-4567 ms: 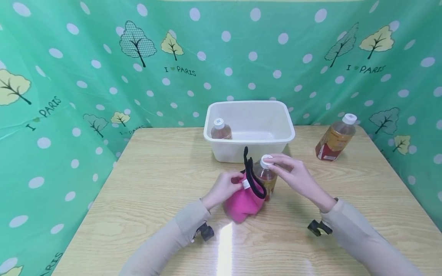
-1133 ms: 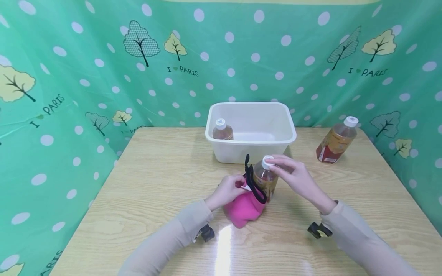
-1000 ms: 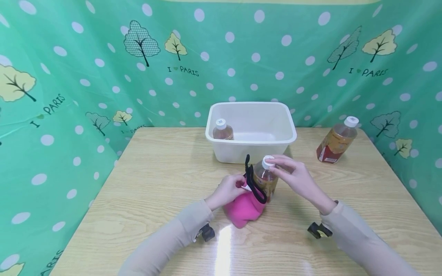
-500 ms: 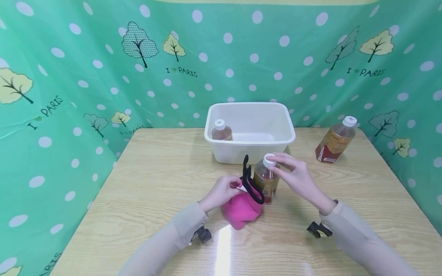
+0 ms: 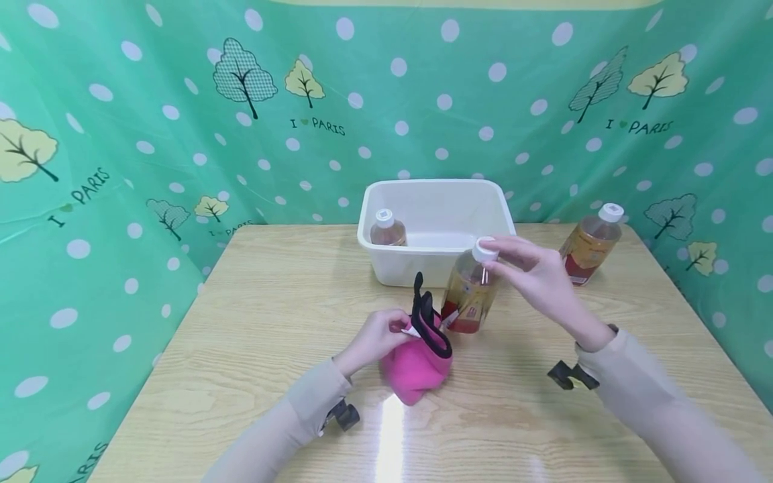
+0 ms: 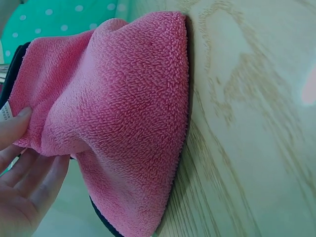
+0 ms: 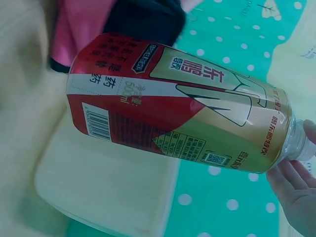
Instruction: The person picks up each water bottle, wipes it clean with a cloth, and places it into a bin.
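Observation:
My left hand (image 5: pixel 382 337) pinches a pink plush cloth (image 5: pixel 417 369) by its black-trimmed edge, near a small white label (image 6: pixel 6 111). The cloth hangs bunched, its lower part at the tabletop; up close it shows a thick, fluffy pile (image 6: pixel 133 94). With the thumb and fingers of my right hand (image 5: pixel 540 278) I grip a drink bottle (image 5: pixel 470 295) at its white cap. It leans slightly, close in front of the white bin, right of the cloth. A gold and red label (image 7: pixel 173 108) wraps it.
The white plastic bin (image 5: pixel 436 249) stands at the back of the wooden table (image 5: pixel 272 302), with a similar bottle (image 5: pixel 388 231) in its left end. Another bottle (image 5: pixel 588 248) stands at the back right. A green dotted curtain (image 5: pixel 181 134) encloses the back and sides.
My right hand has raised the bottle off the table, up and slightly right, toward the bin. The left hand has drawn the cloth a little left, away from the bottle.

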A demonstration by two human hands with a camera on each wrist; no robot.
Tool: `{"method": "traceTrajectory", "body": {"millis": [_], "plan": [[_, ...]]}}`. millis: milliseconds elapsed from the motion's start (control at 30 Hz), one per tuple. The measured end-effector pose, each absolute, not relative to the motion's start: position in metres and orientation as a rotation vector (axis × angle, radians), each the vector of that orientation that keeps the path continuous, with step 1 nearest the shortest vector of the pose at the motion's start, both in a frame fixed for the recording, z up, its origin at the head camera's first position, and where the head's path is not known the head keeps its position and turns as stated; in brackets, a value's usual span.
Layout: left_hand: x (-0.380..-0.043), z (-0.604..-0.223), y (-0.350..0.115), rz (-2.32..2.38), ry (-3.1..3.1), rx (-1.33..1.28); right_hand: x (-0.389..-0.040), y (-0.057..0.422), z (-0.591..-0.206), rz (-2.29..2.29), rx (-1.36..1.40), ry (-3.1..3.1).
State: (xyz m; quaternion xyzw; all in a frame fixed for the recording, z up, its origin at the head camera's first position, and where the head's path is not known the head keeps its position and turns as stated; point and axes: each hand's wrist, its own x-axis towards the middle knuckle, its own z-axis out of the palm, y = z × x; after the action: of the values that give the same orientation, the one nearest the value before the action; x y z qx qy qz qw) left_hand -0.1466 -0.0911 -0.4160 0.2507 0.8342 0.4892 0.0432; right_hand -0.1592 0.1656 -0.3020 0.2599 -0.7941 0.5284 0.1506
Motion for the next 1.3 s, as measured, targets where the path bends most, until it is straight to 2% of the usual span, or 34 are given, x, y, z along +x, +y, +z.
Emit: {"method": "traceTrajectory", "body": {"millis": [500, 733, 867, 1100, 1300], "plan": [[-0.144, -0.417, -0.094, 1.503, 2.559, 0.783, -0.179, 0.165, -0.226, 1.562, 0.727, -2.296], [-0.134, -0.395, -0.092, 1.493, 2.554, 0.775, -0.199, 0.157, -0.201, 1.632, 0.638, -2.354], [-0.142, -0.415, -0.096, 1.493, 2.561, 0.774, -0.209, 0.152, -0.192, 1.657, 0.634, -2.385], [-0.141, -0.418, -0.099, 1.507, 2.560, 0.773, -0.234, 0.143, -0.186, 1.687, 0.573, -2.453], [-0.138, -0.416, -0.101, 1.514, 2.563, 0.747, -0.256, 0.141, -0.195, 1.737, 0.535, -2.484]]}}
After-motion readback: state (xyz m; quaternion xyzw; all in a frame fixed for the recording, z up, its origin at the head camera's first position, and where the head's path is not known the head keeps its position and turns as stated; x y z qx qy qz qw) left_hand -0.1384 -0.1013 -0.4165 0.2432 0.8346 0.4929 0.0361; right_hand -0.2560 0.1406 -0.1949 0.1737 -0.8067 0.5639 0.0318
